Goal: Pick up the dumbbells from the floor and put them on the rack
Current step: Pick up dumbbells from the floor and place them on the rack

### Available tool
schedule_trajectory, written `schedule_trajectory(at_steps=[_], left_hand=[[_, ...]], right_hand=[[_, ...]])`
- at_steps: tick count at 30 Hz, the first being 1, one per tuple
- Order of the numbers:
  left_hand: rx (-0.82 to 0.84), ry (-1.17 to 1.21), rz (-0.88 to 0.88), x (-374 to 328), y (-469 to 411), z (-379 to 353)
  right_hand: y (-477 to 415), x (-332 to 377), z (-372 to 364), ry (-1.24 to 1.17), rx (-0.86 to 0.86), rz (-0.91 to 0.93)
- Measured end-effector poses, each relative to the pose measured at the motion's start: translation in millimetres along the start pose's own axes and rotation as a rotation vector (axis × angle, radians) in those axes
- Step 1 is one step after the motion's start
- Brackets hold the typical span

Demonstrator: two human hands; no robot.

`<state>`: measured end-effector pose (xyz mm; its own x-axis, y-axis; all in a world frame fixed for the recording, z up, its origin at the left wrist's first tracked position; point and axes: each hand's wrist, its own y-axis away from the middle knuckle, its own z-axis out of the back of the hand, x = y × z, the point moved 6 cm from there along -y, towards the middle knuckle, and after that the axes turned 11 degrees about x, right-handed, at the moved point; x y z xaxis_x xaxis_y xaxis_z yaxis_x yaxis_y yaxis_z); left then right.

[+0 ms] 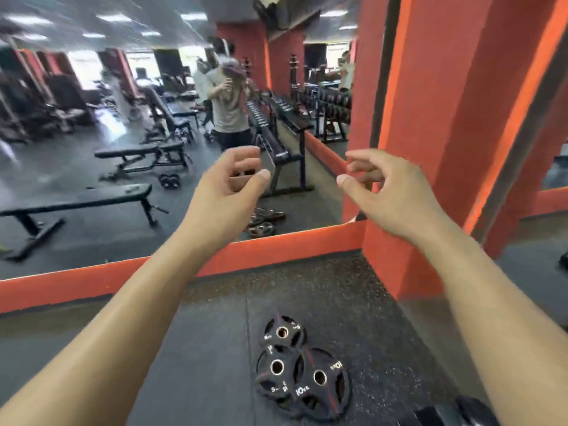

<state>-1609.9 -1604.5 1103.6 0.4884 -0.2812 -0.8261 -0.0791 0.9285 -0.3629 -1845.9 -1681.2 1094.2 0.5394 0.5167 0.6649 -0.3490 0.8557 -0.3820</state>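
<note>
Dark object at 5 o'clock (pixel 442 415): sitting at the very bottom edge, nearest the lens, partly cropped; possibly a dumbbell head, though too cut off to be sure.

Weight plates (pixel 299 368): lying flat on the rubber floor (pixel 199 348) at 6 o'clock, three overlapping, two of them reading 10 kg (not the task's objects).

Left hand (pixel 229 187): hanging in the air at 11 o'clock, fingers curled loosely, thumb out, gripping nothing.

Right hand (pixel 385 190): floating at 1 o'clock, fingers half curled and relaxed, likewise carrying nothing.

Mirror (pixel 123 149): filling the wall from 9 to 12 o'clock above an orange skirting (pixel 276 244), reflecting benches, a standing person and the room behind.

Dumbbells (pixel 169 180): showing only as a reflection at 10 o'clock, a pair resting on the floor beside a bench; so really lying somewhere behind the wearer.

Rack (pixel 276 149): appearing in the mirror at 12 o'clock, a long row receding, loaded along its upper length.

Stage: judging by both palms being bare, standing between lifts, looking for the next pair.

Risk, misdirection: reaching toward the mirrored pair instead of turning round to the real one.

Risk, footing: stepping onto the plates underfoot while turning, then slipping or stubbing a toe.

Risk, blur: moving the head fast (the upper part of the view is smeared), so misjudging where a handle is lying.

Risk, wrong item: grabbing a plate instead of a dumbbell.
</note>
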Motion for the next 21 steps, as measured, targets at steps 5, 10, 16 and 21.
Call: schedule_trajectory(at_steps=[5, 10, 16, 21], left_hand=[[-0.295, -0.138, 0.045, -13.0, 59.9, 136.8], [-0.523, -0.35, 0.164, -37.4, 140.4, 240.6], [-0.795, -0.573, 0.303, -74.6, 267.3, 333.5], [-0.976, -0.701, 0.429, -103.0, 390.5, 400.6]], right_hand=[[-50.5, 118.3, -87.3, -0.081, 0.159, 0.258], [-56.1, 229.0, -160.8, -0.184, 0.359, 0.476], [-15.0, 361.5, -241.6, -0.282, 0.545, 0.716], [59.4, 483.5, -308.9, -0.373, 0.642, 0.868]])
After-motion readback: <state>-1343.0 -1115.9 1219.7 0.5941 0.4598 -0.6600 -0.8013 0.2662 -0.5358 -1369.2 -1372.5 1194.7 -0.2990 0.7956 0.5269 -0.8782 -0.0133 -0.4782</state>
